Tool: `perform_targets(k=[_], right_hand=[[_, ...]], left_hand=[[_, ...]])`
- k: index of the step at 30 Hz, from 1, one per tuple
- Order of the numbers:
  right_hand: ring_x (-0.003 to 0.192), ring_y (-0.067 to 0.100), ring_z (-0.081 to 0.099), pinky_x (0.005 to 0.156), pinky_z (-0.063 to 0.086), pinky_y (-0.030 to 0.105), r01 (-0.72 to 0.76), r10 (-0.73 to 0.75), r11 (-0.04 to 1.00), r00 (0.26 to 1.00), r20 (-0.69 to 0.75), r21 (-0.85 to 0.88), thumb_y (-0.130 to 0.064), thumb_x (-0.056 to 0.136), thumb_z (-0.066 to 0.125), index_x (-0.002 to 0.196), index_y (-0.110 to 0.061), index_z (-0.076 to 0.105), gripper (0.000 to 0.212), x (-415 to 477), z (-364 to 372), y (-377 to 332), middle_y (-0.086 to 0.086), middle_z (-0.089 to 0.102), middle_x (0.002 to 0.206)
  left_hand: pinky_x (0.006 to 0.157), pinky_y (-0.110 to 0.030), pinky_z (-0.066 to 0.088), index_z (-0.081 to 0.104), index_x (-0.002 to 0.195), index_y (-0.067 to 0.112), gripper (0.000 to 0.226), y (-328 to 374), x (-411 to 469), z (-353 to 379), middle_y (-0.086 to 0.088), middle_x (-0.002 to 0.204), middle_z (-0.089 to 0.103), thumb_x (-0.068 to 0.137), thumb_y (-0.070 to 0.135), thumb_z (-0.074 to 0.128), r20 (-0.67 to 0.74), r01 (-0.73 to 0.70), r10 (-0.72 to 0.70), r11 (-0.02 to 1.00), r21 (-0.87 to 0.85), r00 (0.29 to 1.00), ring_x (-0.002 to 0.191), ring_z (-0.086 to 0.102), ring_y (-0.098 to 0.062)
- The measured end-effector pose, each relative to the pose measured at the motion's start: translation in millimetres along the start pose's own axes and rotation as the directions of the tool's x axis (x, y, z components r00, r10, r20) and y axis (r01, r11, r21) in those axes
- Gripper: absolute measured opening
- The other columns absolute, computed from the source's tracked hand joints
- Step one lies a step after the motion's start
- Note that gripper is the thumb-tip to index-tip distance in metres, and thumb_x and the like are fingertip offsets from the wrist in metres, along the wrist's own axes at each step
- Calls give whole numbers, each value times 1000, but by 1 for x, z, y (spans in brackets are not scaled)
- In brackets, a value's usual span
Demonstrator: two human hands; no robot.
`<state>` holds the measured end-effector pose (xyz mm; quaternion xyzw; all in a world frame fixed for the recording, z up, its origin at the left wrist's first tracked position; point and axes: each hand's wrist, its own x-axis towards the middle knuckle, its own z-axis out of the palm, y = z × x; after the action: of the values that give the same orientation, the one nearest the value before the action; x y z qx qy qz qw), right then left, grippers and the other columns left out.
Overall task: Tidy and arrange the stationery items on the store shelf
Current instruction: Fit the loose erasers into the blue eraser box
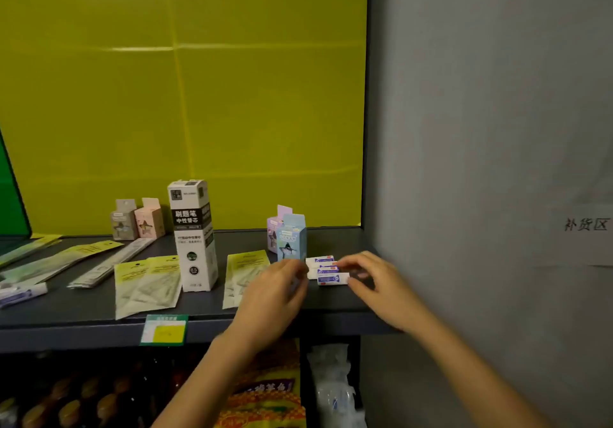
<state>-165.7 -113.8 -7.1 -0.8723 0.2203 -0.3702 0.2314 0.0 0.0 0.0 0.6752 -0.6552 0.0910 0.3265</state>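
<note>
Three small white erasers with purple sleeves (326, 270) lie side by side at the right end of the dark shelf (99, 308). My left hand (275, 291) touches their left ends with curled fingers. My right hand (371, 281) rests against their right ends, fingertips on the front eraser. Just behind them stand a light blue box (292, 242) and a lilac box (275, 232). A tall white refill box (194, 235) stands mid-shelf between flat yellow-green packets (146, 281).
At the back left stand a grey box (123, 220) and a pink box (149, 218). Long flat packets (66, 258) and a pen (23, 293) lie at the left. A price tag (164, 329) hangs on the shelf edge. A grey wall (497, 129) bounds the right.
</note>
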Motion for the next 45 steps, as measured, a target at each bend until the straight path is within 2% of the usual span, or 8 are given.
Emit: perform_targets(k=[9,16,23,28,31,36,41,45], right_hand=[[116,14,43,97,42,34,94,34,949,918,394,-300,-31,88,56,126,-19,47,40,51,7,21,0,49,126],[94,16,45,79,45,33,119,149,883,845,513,-453,-44,85,53,113,-16,48,39,62,4,14,3,46,113],[86,14,40,73,34,28,138,118,855,887,446,-501,-32,92,43,107,-15,44,23,46,-3,17,0,46,103],[80,17,51,73,43,35,-43,175,932,922,345,-359,-33,94,40,101,-24,39,12,34,-21,29,-4,49,96],[69,10,48,63,40,27,-99,200,943,933,300,-319,-32,95,40,99,-25,36,9,29,-29,36,-9,48,82],[71,16,51,64,41,30,-161,212,962,950,229,-220,-29,95,41,102,-20,38,12,26,-36,38,6,59,94],[65,8,46,60,37,22,-165,202,967,961,192,-192,-30,96,40,106,-23,38,13,27,-38,37,0,55,90],[74,16,55,67,45,32,-176,210,965,962,174,-192,-31,96,38,112,-24,40,18,28,-39,35,3,60,93]], left_hand=[[87,-34,45,54,117,14,27,-13,65,34,-6,124,59,92,16,45,55,74,-81,992,105,995,112,54,-23],[92,-33,44,52,123,13,32,-22,77,39,-8,129,57,92,13,45,105,65,-77,991,116,992,118,51,-23],[95,-34,39,45,127,9,35,-15,87,46,-11,129,53,94,20,42,285,-59,-15,966,251,958,120,43,-23],[106,-36,32,33,136,4,48,-14,96,58,-15,139,42,97,32,35,459,-177,-32,896,406,888,128,35,-27],[104,-36,32,35,136,2,50,-14,100,59,-18,137,42,98,34,32,478,-194,-59,865,463,876,125,35,-29],[105,-38,31,39,132,4,54,-12,107,54,-16,135,41,92,40,44,556,-80,-132,937,341,821,125,33,-30],[93,-34,38,43,125,5,47,-12,109,49,-17,129,46,90,36,50,610,50,-145,984,170,779,116,44,-28],[79,-29,34,43,115,1,36,-7,102,51,-19,122,51,92,29,49,553,64,-128,989,134,824,108,51,-31]])
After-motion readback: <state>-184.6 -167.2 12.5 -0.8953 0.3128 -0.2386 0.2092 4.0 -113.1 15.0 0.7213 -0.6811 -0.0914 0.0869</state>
